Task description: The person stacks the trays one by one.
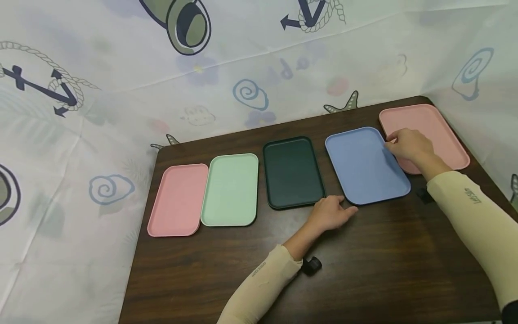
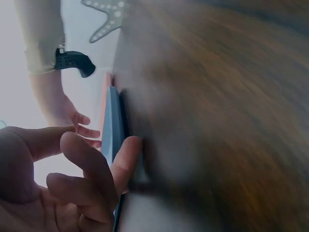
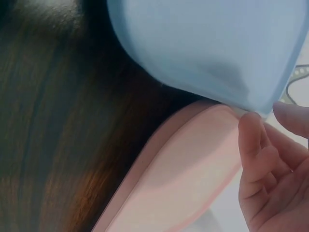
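Note:
A flat blue tray with rounded corners lies on the table between both hands. My right hand is at its right edge, fingertips right at the rim, above part of a pink tray. In the right wrist view, the thumb and bent fingers meet the blue tray's corner. My left hand is at the blue tray's near left corner, close by the near right corner of a dark green tray. Its fingers are loosely bent, one at the tray edge.
A mint green tray and another pink tray lie side by side at the left of the dark wooden table. Patterned white cloth hangs behind the table and along its sides. The trays form a slanting row along the far edge.

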Demonstrator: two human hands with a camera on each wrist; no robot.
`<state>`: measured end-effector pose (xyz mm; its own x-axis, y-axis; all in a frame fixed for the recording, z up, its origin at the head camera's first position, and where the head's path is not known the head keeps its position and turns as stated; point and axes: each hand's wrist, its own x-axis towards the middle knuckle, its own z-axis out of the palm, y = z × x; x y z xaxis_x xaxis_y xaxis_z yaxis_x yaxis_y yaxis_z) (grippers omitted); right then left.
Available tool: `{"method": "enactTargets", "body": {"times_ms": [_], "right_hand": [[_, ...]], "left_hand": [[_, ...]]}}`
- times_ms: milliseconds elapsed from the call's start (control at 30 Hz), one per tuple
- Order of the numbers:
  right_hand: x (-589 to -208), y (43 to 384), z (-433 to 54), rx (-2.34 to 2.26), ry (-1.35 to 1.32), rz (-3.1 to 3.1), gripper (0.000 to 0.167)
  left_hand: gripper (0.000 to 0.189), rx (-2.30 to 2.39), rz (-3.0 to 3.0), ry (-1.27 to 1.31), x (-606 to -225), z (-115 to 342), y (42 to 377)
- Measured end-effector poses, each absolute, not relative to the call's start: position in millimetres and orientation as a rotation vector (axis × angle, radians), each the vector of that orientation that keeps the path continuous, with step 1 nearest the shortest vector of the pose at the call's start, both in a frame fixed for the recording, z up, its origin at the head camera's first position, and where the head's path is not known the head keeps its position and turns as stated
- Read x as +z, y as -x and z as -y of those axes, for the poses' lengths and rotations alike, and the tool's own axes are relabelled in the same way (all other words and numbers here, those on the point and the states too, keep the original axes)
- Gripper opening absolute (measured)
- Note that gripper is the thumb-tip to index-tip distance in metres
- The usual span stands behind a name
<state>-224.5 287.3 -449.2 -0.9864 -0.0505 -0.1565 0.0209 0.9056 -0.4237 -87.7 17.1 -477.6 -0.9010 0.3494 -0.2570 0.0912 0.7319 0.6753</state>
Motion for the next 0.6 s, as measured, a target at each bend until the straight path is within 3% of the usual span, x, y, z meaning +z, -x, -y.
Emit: {"method": "enactTargets", "body": {"times_ms": [600], "right_hand": [[-456, 242, -281, -0.429, 0.090, -2.975, 0.039]], "left_hand": [[0.050, 1.133, -2.492, -0.244, -478, -27, 101]]}}
